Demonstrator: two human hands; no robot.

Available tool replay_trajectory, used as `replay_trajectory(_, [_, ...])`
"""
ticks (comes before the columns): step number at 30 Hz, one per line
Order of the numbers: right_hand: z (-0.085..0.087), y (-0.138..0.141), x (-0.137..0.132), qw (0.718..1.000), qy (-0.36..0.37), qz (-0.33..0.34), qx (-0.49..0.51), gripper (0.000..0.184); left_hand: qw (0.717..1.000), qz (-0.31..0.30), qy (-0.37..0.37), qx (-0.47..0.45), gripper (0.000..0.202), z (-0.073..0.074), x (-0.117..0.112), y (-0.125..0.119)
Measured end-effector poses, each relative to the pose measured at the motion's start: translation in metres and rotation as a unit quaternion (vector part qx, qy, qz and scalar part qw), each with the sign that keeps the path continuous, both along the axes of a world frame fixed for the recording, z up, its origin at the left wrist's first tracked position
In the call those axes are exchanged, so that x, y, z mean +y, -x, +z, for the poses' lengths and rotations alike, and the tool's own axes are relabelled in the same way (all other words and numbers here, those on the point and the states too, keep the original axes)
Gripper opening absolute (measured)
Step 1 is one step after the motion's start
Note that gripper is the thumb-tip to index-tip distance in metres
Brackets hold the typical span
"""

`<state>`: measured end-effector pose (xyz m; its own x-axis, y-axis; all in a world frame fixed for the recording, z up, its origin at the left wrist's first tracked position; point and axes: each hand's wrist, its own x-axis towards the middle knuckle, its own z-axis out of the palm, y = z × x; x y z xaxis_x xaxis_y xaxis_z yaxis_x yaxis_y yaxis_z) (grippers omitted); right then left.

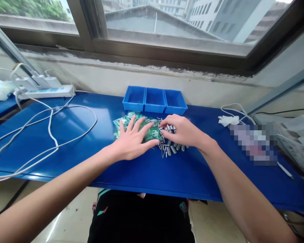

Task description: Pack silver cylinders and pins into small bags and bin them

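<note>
My left hand [133, 141] lies with its fingers spread over a heap of shiny green plastic pieces [152, 134], perhaps small packets, and covers part of them. To its right, my right hand [178, 130] reaches into a pile of small metal parts, its thumb and fingers curled in a pinch; what is between the fingertips is hidden. Thin metal pins [163, 148] stick out at the pile's left side, against the green pieces. Short silvery cylinders [172, 149] lie below and beside the right hand.
Three joined blue bins [155, 100] stand behind the pile by the wall. White cables [50, 125] loop over the blue table [142, 177] at left, from a power strip [49, 91]. At right are a crumpled white item [228, 120], a blurred-out object [254, 145] and a white pen-like stick [285, 169].
</note>
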<state>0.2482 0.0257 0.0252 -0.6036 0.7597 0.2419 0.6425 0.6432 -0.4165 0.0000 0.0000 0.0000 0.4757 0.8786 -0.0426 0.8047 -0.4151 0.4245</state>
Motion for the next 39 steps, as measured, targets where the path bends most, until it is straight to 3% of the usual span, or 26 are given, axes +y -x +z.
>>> replay_trajectory(5, [-0.002,0.001,-0.005,0.999,0.017,0.02,-0.047,0.012,0.996,0.034,-0.055,-0.056,0.065,0.007,0.013,-0.012])
replay_trajectory(8, [-0.002,0.004,-0.008,0.997,0.016,0.018,-0.071,0.011,0.989,0.005,-0.125,-0.083,0.048,0.014,0.029,-0.017])
replay_trajectory(11, [-0.005,0.004,-0.007,0.998,0.021,0.015,-0.064,0.014,0.96,-0.029,-0.224,-0.165,0.032,0.014,0.039,-0.021])
replay_trajectory(14, [-0.01,0.002,-0.004,0.998,0.036,0.024,-0.036,0.007,0.932,-0.059,-0.284,-0.216,0.018,0.008,0.037,-0.022])
replay_trajectory(20, [-0.017,0.0,0.001,0.998,0.052,0.046,-0.01,0.005,0.932,-0.137,-0.272,-0.197,0.014,0.002,0.028,-0.015])
replay_trajectory(30, [-0.017,0.0,-0.003,0.999,0.041,0.009,0.023,0.02,0.933,-0.135,-0.255,-0.213,0.015,0.0,0.028,-0.011])
replay_trajectory(34, [-0.014,0.002,-0.004,0.998,0.003,-0.001,0.058,0.017,0.937,-0.133,-0.227,-0.228,0.015,0.01,0.026,-0.016])
replay_trajectory(39, [-0.012,0.005,-0.004,0.981,0.006,-0.051,0.188,0.007,0.943,-0.14,-0.237,-0.189,0.018,0.028,0.037,-0.03])
